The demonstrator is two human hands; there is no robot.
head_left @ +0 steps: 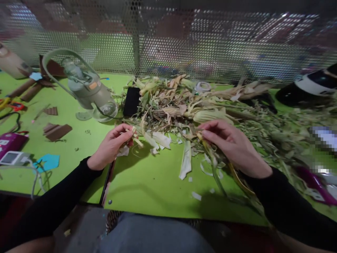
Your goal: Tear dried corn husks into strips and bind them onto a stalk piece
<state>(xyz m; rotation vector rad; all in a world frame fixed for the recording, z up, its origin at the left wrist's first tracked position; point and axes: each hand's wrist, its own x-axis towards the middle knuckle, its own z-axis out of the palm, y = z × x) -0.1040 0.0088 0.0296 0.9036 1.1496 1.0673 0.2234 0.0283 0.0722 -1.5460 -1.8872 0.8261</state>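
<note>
My left hand (pixel 112 142) is closed in a pinch on a short pale plant piece (pixel 138 142), which sticks out past the fingertips. To the right, my right hand (pixel 234 147) has thumb and forefinger closed on a yellow-green plant stalk (pixel 213 163) that hangs down toward the table's front edge. Just beyond both hands lies a heap of dry corn husks (pixel 173 110), mixed with leaf scraps. A flat pale husk strip (pixel 185 160) rests on the green table (pixel 152 186) between the hands.
A grey-green water bottle (pixel 88 93) and a black phone (pixel 131 102) stand left of the heap. Cardboard pieces (pixel 59 133), blue paper (pixel 50 163) and a purple power strip (pixel 12 144) lie left. A dark bottle (pixel 302 89) is far right. A perforated screen (pixel 168 45) closes the back.
</note>
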